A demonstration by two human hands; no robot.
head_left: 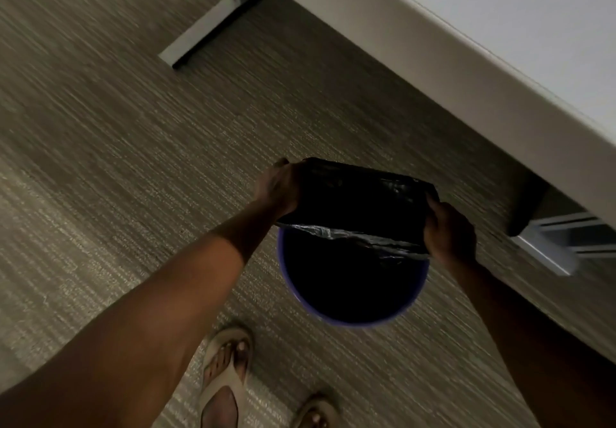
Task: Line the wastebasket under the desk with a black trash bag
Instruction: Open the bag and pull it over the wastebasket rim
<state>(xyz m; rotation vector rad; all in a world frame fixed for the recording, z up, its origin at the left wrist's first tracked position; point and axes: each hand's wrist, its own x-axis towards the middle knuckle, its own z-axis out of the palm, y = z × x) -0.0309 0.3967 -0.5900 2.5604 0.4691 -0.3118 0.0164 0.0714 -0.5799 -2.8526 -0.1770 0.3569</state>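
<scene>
Gripping the black trash bag (353, 201) at both ends: left hand (278, 191) closed on its left edge, right hand (450, 231) closed on its right. Stretched across the far rim of the purple wastebasket (353, 322), standing on carpet (116, 127) just beside the white counter (466, 61), sandalled feet (226, 371) near.

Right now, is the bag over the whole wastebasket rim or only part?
Only part. Both hands, left hand and right hand, hold the black bag across the far side; the wastebasket near rim shows bare blue.
</scene>
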